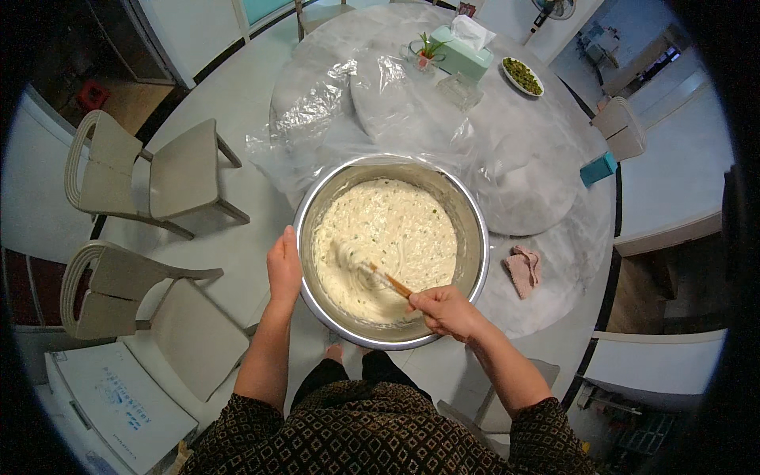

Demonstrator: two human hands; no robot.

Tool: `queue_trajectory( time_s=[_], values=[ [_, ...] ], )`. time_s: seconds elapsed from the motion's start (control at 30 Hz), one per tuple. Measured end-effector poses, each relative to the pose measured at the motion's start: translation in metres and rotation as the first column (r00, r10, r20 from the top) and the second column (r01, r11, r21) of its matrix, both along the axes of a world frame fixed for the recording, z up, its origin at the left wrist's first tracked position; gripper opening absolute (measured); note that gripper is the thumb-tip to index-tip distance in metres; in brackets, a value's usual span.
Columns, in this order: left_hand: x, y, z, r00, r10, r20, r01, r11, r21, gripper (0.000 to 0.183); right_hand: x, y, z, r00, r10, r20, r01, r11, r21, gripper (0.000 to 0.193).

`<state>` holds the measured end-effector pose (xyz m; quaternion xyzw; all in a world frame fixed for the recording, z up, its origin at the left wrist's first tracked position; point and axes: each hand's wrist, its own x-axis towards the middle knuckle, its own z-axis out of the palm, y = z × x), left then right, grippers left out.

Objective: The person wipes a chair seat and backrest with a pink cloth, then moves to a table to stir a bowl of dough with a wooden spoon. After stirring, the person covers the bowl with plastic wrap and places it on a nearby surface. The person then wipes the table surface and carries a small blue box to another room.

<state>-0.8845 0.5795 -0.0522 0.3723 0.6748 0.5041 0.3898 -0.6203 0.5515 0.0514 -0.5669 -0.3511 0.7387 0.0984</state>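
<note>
A large steel mixing bowl stands at the near edge of the table, holding thick, pale batter flecked with green bits. My left hand grips the bowl's left side near the rim; some of its fingers are hidden. Over the near right of the bowl, my right hand is closed around wooden chopsticks. They slant down to the left, their lower ends coated in batter. A clump of batter clings around those ends, blurred by motion.
Clear plastic sheeting lies on the round marbled table behind the bowl. A pink cloth is to the right. Farther back are a green tissue box, a small plant and a plate of green pieces. Chairs stand left.
</note>
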Motion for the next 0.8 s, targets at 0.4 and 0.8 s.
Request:
queue_trajectory(
  time_s=[0.4,0.8],
  values=[
    [0.003,0.001,0.008,0.999,0.017,-0.046,-0.017,1.000,-0.001,0.045,0.044,0.009,0.029,0.953,-0.298,-0.061,0.304,0.943,0.138,0.028],
    [0.005,0.001,0.011,0.999,0.031,0.022,-0.031,0.999,0.017,0.044,0.052,0.004,0.079,0.495,0.558,0.666,-0.793,0.603,0.085,0.030]
  ],
)
